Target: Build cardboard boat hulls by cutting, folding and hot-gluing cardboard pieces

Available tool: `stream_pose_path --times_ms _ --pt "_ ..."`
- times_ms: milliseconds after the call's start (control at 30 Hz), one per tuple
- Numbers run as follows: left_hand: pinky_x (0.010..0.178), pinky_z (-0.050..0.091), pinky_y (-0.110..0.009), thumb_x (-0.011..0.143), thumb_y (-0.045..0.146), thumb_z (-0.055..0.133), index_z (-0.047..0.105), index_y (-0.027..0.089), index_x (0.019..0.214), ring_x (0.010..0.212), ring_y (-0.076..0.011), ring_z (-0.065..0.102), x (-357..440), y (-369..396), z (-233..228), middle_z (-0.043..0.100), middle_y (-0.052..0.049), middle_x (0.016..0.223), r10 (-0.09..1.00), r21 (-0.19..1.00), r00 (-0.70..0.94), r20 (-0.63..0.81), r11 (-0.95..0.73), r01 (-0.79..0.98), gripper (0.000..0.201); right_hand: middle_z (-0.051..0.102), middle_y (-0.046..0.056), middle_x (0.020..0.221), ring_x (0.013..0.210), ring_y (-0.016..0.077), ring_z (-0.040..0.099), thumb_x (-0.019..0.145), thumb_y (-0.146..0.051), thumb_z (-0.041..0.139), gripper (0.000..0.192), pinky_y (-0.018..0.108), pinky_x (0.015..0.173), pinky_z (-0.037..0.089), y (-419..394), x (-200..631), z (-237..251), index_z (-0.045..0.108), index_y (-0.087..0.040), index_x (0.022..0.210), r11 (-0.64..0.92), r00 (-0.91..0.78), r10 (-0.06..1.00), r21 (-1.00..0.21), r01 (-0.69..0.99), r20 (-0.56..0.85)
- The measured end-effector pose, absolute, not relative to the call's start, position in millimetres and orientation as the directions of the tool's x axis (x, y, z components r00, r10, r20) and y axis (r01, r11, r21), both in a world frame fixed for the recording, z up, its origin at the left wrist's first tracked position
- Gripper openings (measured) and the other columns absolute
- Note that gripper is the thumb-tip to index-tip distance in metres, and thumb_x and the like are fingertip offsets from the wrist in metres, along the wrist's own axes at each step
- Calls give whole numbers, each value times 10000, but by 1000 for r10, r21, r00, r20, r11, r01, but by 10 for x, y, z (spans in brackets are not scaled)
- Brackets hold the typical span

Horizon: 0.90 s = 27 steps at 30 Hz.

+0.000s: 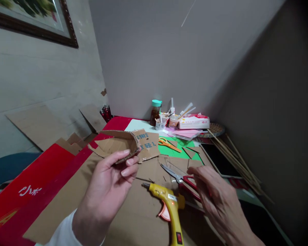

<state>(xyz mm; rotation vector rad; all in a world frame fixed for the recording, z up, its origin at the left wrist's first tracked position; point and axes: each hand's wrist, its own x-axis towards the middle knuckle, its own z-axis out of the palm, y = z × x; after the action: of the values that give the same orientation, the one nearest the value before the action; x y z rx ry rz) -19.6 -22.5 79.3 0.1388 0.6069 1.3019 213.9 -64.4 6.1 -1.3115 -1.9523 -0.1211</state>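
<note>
My left hand (pixel 111 186) pinches a small cardboard piece with a raised, curved rim (pixel 115 145), thumb inside its wall and fingers beneath. My right hand (pixel 218 198) is at the right, its fingers curled over the red handles of a pair of scissors (pixel 181 179); the handle ends are partly hidden by the fingers. The scissor blades point to the upper left and look slightly apart. Between my hands a yellow hot glue gun (pixel 169 205) lies with its nozzle to the left and a small orange light lit.
Cardboard sheet (pixel 133 222) covers the table. Beyond lie a printed cardboard piece (pixel 149 147), orange scissors (pixel 170 145) and scraps on a green mat (pixel 164 150). A lidded jar (pixel 155 112), paper cups (pixel 174 121) and a tissue pack (pixel 194 122) stand behind. Sticks (pixel 238 160) and a tablet (pixel 219 159) lie right.
</note>
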Motion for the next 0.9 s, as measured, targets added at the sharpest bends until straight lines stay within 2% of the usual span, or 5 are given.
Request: stream_pose_path --times_ms 300,433,533,633,900 --pt "276 359 -93 876 -18 397 605 -13 973 377 -32 434 29 -314 622 507 -32 650 831 493 288 -476 523 -695 230 581 -20 763 640 107 534 963 -107 400 194 232 650 417 -787 1950 139 562 -210 939 455 -126 857 -620 639 499" --pt "325 426 -134 842 -8 472 638 49 743 398 -50 441 119 -339 543 504 -24 594 823 583 268 -501 550 -598 202 545 -37 721 605 90 497 979 -131 399 208 229 631 394 -812 1896 112 566 -212 885 413 -9 881 -757 507 474" --pt "371 472 -169 840 -25 458 618 81 590 416 -69 481 177 -368 510 528 -31 565 865 666 173 -471 478 -572 315 551 -59 749 644 83 525 987 -199 476 149 209 649 415 -815 1845 126 576 -261 1078 358 53 918 -878 316 393" --pt "436 522 -198 868 10 460 678 104 582 485 -111 563 250 -437 448 594 -52 573 899 736 117 -421 414 -536 371 601 -49 856 757 105 593 918 -278 612 323 225 714 467 -822 1780 177 502 -270 1221 292 8 955 -945 150 296" --pt "749 588 -266 767 145 743 763 191 636 723 -208 676 308 -708 225 729 -55 696 941 950 275 -195 251 -187 141 549 -43 699 626 120 523 898 -273 536 144 256 628 407 -813 1728 204 599 -208 1010 198 158 953 -925 323 259"
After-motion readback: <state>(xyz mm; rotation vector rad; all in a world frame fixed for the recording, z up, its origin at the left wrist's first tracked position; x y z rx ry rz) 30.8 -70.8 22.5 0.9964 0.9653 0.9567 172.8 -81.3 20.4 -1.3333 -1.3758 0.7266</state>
